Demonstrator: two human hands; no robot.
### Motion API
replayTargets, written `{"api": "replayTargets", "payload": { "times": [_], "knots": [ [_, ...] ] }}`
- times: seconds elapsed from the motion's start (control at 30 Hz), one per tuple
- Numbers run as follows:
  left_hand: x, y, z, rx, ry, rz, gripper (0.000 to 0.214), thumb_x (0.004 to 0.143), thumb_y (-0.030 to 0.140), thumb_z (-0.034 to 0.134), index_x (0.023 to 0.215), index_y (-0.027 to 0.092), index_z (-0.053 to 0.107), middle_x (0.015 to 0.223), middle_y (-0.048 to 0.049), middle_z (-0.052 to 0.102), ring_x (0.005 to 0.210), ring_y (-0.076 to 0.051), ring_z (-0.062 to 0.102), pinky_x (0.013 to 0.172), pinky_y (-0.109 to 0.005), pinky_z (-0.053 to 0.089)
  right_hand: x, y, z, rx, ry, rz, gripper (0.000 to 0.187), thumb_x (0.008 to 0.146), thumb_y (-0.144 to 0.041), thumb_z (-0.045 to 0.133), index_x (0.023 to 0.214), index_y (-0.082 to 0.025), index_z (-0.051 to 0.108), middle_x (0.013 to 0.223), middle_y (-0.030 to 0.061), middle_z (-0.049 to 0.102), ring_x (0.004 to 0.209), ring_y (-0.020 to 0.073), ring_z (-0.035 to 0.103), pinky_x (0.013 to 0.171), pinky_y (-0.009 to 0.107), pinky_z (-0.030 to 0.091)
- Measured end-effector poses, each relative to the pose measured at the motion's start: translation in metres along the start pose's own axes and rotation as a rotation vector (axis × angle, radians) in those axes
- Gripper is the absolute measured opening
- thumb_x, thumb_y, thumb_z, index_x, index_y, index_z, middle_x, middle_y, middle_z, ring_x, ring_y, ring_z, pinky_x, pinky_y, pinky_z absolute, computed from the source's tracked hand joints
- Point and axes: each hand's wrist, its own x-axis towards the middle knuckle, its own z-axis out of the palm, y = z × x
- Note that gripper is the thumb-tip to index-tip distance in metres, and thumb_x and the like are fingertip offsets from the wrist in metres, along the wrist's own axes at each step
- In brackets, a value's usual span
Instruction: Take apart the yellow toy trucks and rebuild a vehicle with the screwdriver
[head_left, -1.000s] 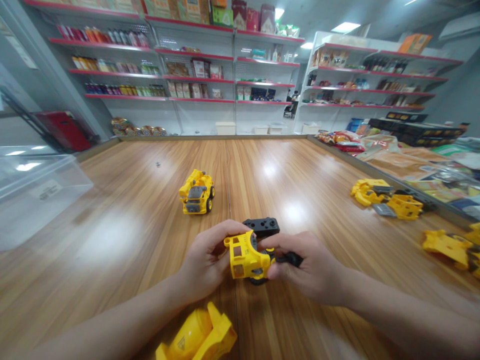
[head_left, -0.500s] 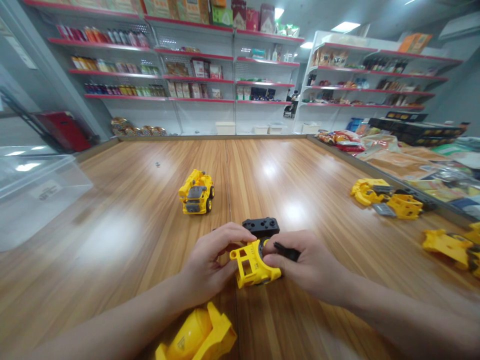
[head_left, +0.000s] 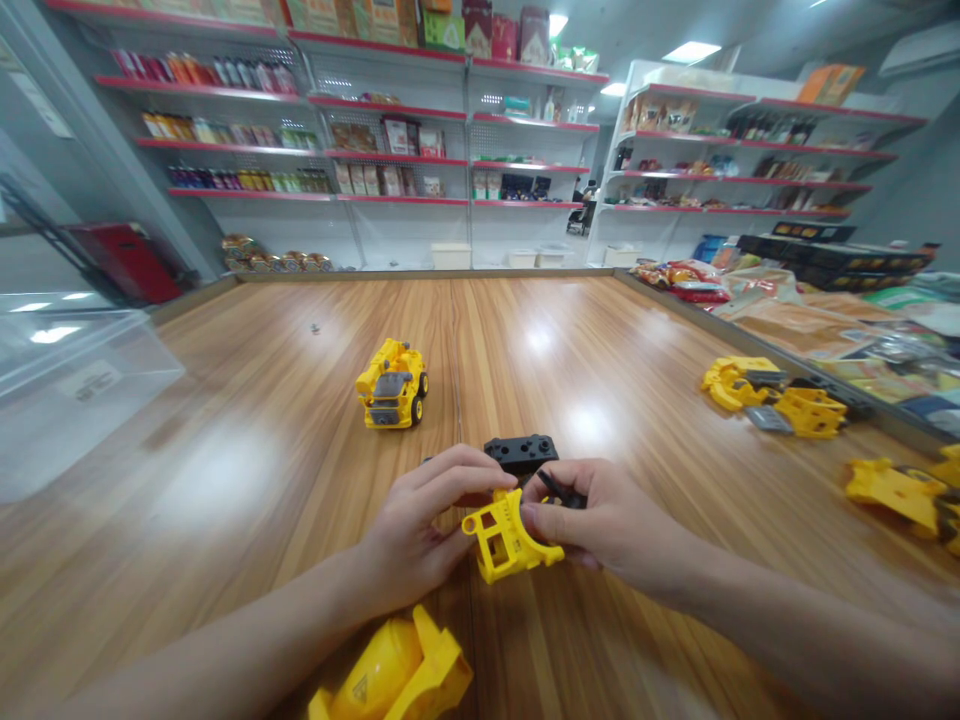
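While both hands worked close together, the yellow cab shell sat between them.
The left hand gripped its left side; the right hand pinched a slim black piece at its curved right edge. Just beyond the fingers, a black block lay lengthwise from left to right, about equally near both.

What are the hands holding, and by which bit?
A yellow toy cab: the left hand grips its left side. The right hand holds a black piece, gripped part unclear, thumb at the cab's curved edge.
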Motion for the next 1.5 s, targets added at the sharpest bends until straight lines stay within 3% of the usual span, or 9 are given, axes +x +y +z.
{"api": "replayTargets", "payload": {
  "times": [0.23,0.47,0.67,0.77,0.9,1.13,1.27,1.4,1.5],
  "knots": [
    [0.002,0.0,-0.001,0.087,-0.001,0.046,0.038,0.083,0.004,0.058,0.119,0.016,0.06,0.106,-0.0112,0.06,0.097,-0.019,0.06,0.082,-0.029,0.051,-0.002,-0.004,0.004,0.108,0.052,0.037,0.021,0.076,-0.028,0.069,0.07,-0.016,0.053,0.056,-0.0062,0.045,0.043,0.0031,0.033,0.039,0.017,0.022],
    [0.0,-0.003,0.001,-0.017,-0.005,-0.009,0.039,0.081,0.003,0.061,0.117,0.017,0.06,0.108,-0.0123,0.059,0.098,-0.021,0.061,0.079,-0.032,0.053,-0.004,-0.004,0.009,0.152,0.141,0.03,0.024,0.074,-0.021,0.069,0.069,-0.018,0.046,0.053,-0.0083,0.042,0.042,0.0028,0.033,0.038,0.015,0.022],
    [0.0,0.0,-0.001,0.014,0.038,-0.03,0.042,0.088,0.009,0.055,0.129,0.017,0.055,0.121,-0.0148,0.057,0.112,-0.024,0.058,0.093,-0.037,0.051,-0.002,-0.005,0.003,0.21,0.179,-0.052,0.03,0.078,-0.028,0.069,0.069,-0.019,0.043,0.054,-0.0078,0.042,0.041,0.0021,0.032,0.038,0.016,0.02],
    [-0.001,0.002,-0.002,0.016,0.023,-0.034,0.055,0.084,0.019,0.066,0.137,0.017,0.049,0.13,-0.0153,0.056,0.119,-0.026,0.055,0.097,-0.035,0.051,0.0,-0.003,-0.001,0.24,0.194,-0.055,0.027,0.08,-0.031,0.068,0.071,-0.018,0.045,0.056,-0.0077,0.042,0.041,0.0021,0.03,0.038,0.016,0.018],
    [-0.001,0.002,-0.002,0.141,0.003,0.016,0.071,0.075,0.012,0.076,0.139,0.02,0.047,0.127,-0.0123,0.062,0.114,-0.023,0.06,0.095,-0.03,0.054,-0.002,-0.004,0.001,0.163,0.186,-0.007,0.019,0.078,-0.027,0.066,0.074,-0.016,0.052,0.06,-0.005,0.046,0.044,0.003,0.034,0.039,0.016,0.02],
    [-0.002,0.0,0.002,-0.034,0.029,-0.132,0.054,0.08,0.009,0.069,0.131,0.019,0.054,0.125,-0.0136,0.062,0.109,-0.024,0.064,0.094,-0.035,0.056,-0.001,-0.004,-0.003,0.17,0.18,-0.056,0.022,0.08,-0.029,0.068,0.071,-0.016,0.053,0.053,-0.0065,0.044,0.042,0.0031,0.032,0.039,0.017,0.018],
    [-0.005,-0.004,0.004,-0.139,0.13,-0.185,0.052,0.081,0.008,0.067,0.13,0.019,0.053,0.123,-0.0134,0.063,0.11,-0.025,0.064,0.096,-0.036,0.055,0.0,-0.005,-0.013,0.245,0.204,-0.111,0.015,0.082,-0.027,0.068,0.09,-0.017,0.058,0.061,-0.0071,0.047,0.041,0.0022,0.031,0.039,0.018,0.016],
    [-0.003,-0.005,0.005,-0.216,0.254,-0.234,0.047,0.084,0.009,0.065,0.128,0.02,0.053,0.119,-0.0101,0.066,0.105,-0.021,0.066,0.094,-0.032,0.055,-0.001,-0.008,-0.021,0.288,0.22,-0.162,0.04,0.087,-0.025,0.064,0.126,-0.027,0.054,0.067,-0.0072,0.047,0.043,0.0025,0.029,0.04,0.02,0.014],
    [-0.001,-0.003,0.005,-0.244,0.297,-0.246,0.045,0.084,0.009,0.065,0.126,0.021,0.054,0.115,-0.0084,0.068,0.102,-0.019,0.067,0.09,-0.029,0.056,-0.002,-0.009,-0.022,0.286,0.201,-0.147,0.039,0.09,-0.025,0.058,0.13,-0.026,0.054,0.064,-0.0065,0.045,0.043,0.0032,0.027,0.04,0.02,0.013]
  ]
}}
